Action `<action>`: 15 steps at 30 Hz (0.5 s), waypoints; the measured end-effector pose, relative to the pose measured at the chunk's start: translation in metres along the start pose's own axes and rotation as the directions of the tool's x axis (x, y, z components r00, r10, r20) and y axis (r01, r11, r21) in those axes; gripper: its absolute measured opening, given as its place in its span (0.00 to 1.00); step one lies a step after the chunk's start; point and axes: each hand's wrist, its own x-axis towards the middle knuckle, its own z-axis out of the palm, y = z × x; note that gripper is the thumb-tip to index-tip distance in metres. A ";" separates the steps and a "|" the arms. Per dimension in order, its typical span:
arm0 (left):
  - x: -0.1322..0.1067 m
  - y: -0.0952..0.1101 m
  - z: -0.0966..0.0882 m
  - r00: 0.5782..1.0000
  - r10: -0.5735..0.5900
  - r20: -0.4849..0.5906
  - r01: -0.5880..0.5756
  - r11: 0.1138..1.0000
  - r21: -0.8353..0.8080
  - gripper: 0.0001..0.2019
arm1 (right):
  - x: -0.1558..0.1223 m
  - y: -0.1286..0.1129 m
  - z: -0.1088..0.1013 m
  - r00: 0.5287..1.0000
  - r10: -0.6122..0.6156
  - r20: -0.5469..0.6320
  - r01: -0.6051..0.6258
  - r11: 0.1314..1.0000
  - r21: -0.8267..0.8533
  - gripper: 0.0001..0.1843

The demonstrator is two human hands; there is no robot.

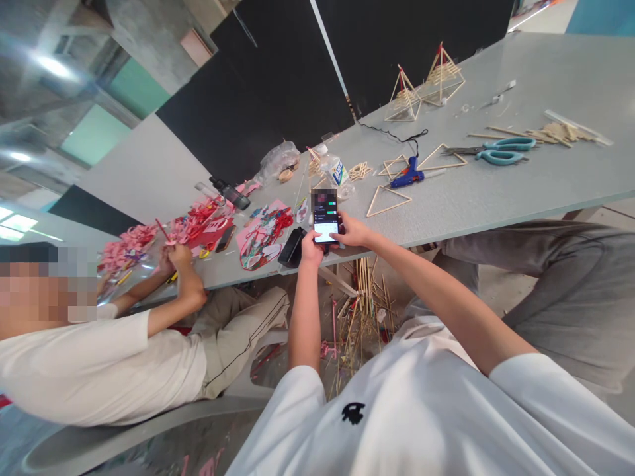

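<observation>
Both of my hands hold a smartphone (325, 210) upright above the table's near edge, its lit screen showing a dark chat above a pale keyboard. My left hand (311, 248) wraps the phone's lower left side, thumb over the keys. On the lower right side, my right hand (353, 230) grips it with its thumb also on the keyboard. A black case-like object (292, 247) lies just left of the phone. Behind it stands a clear bottle (335, 166) with a blue label. Right of my hands is a triangle of wooden sticks (389, 201).
A blue glue gun (409, 173), teal-handled scissors (506, 151) and loose sticks (565, 132) lie to the right. Stick pyramids (404, 96) stand at the back. Leftward, a person (181, 258) handles pink material beside colourful cords (268, 231). Many sticks (364, 297) show below the table.
</observation>
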 end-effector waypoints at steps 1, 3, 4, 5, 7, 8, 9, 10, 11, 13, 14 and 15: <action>0.000 0.000 0.000 1.000 0.001 -0.002 -0.001 1.000 0.001 0.28 | 0.000 0.000 0.000 1.000 0.006 0.000 -0.006 1.000 -0.007 0.43; 0.000 0.000 0.000 1.000 0.004 -0.006 -0.004 1.000 0.006 0.27 | 0.001 0.001 0.001 1.000 0.009 -0.003 -0.009 1.000 -0.006 0.43; 0.000 0.000 0.000 1.000 0.006 -0.008 -0.006 1.000 0.009 0.26 | 0.002 0.002 0.002 1.000 0.006 -0.006 -0.006 1.000 -0.001 0.42; 0.000 0.000 0.000 1.000 0.007 -0.010 -0.007 1.000 0.012 0.26 | 0.002 0.003 0.002 1.000 0.000 -0.013 0.000 1.000 0.006 0.41; 0.001 0.000 0.000 1.000 0.007 -0.010 -0.007 1.000 0.008 0.27 | 0.003 0.005 0.003 0.999 -0.013 -0.030 0.013 1.000 0.018 0.39; 0.001 0.000 0.000 1.000 0.006 -0.010 -0.006 1.000 0.003 0.28 | 0.004 0.006 0.004 0.999 -0.015 -0.034 0.016 1.000 0.023 0.39; 0.001 0.000 0.000 1.000 0.004 -0.013 -0.004 1.000 -0.003 0.29 | 0.004 0.007 0.004 0.999 -0.013 -0.035 0.014 1.000 0.027 0.38; 0.001 -0.001 0.000 1.000 0.002 -0.015 -0.002 1.000 -0.009 0.30 | 0.005 0.007 0.005 0.999 -0.006 -0.033 0.007 1.000 0.029 0.38; 0.001 -0.001 0.000 1.000 0.000 -0.017 0.000 1.000 -0.015 0.31 | 0.006 0.008 0.005 1.000 0.004 -0.031 -0.003 1.000 0.031 0.37; 0.002 -0.001 -0.001 1.000 -0.002 -0.022 0.001 1.000 -0.027 0.31 | 0.007 0.009 0.006 0.999 0.021 -0.034 -0.019 0.999 0.035 0.36; 0.002 -0.001 -0.001 1.000 -0.002 -0.025 0.001 0.999 -0.033 0.31 | 0.007 0.009 0.006 0.999 0.023 -0.041 -0.021 0.999 0.039 0.35; 0.002 -0.001 -0.001 1.000 -0.002 -0.029 0.001 0.999 -0.038 0.30 | 0.008 0.010 0.006 0.999 0.022 -0.048 -0.020 0.999 0.045 0.34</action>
